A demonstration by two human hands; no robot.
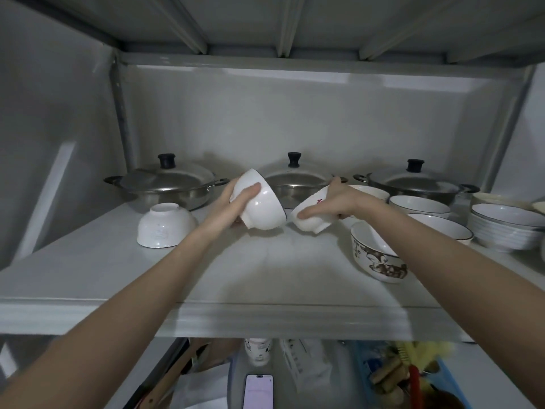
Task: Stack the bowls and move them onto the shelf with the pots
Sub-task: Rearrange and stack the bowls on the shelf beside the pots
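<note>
Head view: shelf [97, 270] had bare room front-centre up to its front edge, with three pots [295, 184] along the back and bowls crowding the right. Left hand [236, 202] gripped a tilted white bowl [262, 202] above mid-shelf. Right hand [333, 202] gripped a second tilted bowl [312, 215] just beside it; another bowl [166, 225] sat upside-down at left.

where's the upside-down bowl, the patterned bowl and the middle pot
upside-down bowl [166, 228]: head view, on its outer side wall
patterned bowl [383, 265]: head view, on its brown-patterned outer wall
middle pot [295, 180]: head view, on its lid, below the black knob
</note>
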